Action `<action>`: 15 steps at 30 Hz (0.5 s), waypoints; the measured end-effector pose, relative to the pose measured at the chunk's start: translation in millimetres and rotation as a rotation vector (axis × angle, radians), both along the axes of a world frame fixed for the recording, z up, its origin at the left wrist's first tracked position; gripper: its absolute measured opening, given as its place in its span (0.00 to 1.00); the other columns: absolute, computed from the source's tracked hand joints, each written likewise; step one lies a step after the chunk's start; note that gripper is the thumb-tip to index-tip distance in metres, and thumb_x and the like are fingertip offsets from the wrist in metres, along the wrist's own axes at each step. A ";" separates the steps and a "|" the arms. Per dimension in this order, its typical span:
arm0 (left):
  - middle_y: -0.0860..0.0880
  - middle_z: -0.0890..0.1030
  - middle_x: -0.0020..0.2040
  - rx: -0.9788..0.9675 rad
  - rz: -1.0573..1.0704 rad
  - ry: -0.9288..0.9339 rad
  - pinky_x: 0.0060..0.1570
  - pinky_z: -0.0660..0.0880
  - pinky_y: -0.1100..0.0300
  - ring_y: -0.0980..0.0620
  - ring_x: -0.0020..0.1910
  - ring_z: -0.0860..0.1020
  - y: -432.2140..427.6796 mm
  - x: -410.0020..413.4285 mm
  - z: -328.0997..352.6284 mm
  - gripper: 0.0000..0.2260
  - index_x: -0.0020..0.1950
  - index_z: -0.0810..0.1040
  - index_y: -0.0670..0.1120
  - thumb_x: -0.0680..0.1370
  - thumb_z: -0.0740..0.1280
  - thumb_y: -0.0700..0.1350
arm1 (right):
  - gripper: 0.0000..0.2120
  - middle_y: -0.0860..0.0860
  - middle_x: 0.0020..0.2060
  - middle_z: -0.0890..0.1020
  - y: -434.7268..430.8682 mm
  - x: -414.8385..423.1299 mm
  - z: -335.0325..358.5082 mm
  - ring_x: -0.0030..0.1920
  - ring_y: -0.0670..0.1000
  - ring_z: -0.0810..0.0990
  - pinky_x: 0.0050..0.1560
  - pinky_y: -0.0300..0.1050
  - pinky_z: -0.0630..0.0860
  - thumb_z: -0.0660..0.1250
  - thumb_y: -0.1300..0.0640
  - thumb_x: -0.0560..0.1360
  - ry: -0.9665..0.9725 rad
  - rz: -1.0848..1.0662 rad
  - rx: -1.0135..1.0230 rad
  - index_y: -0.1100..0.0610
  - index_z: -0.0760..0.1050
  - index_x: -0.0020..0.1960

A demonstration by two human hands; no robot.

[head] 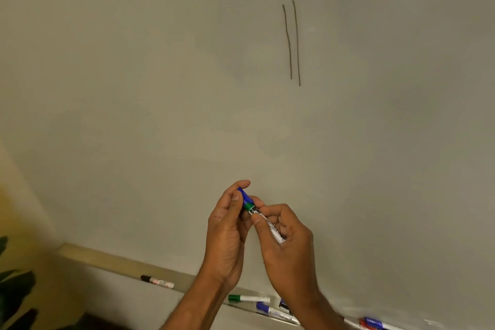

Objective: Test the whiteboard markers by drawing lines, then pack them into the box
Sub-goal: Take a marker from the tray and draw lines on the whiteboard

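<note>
I hold one whiteboard marker (270, 225) in both hands in front of the whiteboard (160, 88). My left hand (227, 233) pinches its blue cap (244, 194) at the upper end, just above a green band. My right hand (286, 244) grips the white printed barrel. Two thin dark vertical lines (293, 43) are drawn on the board, upper right of centre. On the ledge below lie a black-capped marker (157, 281), a green-capped marker (247, 298), a blue-capped marker (270, 310), and red and blue ones (371, 323) at the right. No box is in view.
The marker ledge (112, 262) runs diagonally along the board's lower edge. A yellow wall (24, 222) and dark plant leaves (16, 289) stand at the lower left.
</note>
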State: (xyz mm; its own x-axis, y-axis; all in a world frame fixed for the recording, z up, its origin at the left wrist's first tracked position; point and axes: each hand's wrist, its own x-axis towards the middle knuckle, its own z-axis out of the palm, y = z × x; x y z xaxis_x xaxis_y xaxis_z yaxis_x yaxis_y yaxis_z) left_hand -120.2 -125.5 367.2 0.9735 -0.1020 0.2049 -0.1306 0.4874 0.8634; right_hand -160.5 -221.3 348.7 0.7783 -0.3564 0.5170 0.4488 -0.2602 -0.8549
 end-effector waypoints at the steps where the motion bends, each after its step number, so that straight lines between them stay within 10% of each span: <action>1: 0.41 0.84 0.47 0.040 0.010 -0.011 0.50 0.82 0.58 0.47 0.48 0.83 6.1 0.9 -3.6 0.13 0.63 0.82 0.47 0.84 0.60 0.46 | 0.03 0.40 0.39 0.84 4.1 1.0 -5.4 0.38 0.47 0.84 0.37 0.38 0.81 0.70 0.54 0.76 0.014 0.004 -0.014 0.46 0.78 0.48; 15: 0.64 0.78 0.64 0.711 0.127 -0.087 0.64 0.68 0.73 0.66 0.66 0.75 137.5 25.9 -125.3 0.16 0.74 0.71 0.62 0.86 0.56 0.52 | 0.08 0.41 0.42 0.80 94.0 26.9 -107.4 0.41 0.45 0.79 0.42 0.34 0.75 0.67 0.48 0.77 0.204 -0.114 -0.442 0.50 0.79 0.52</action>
State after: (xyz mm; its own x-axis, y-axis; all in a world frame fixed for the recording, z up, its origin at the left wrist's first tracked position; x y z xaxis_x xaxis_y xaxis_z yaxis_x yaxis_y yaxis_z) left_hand -94.2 12.0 241.9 0.9698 -0.1268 0.2085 -0.2318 -0.2115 0.9495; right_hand -133.6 -127.2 241.4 0.8479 -0.2263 0.4793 0.2316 -0.6552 -0.7191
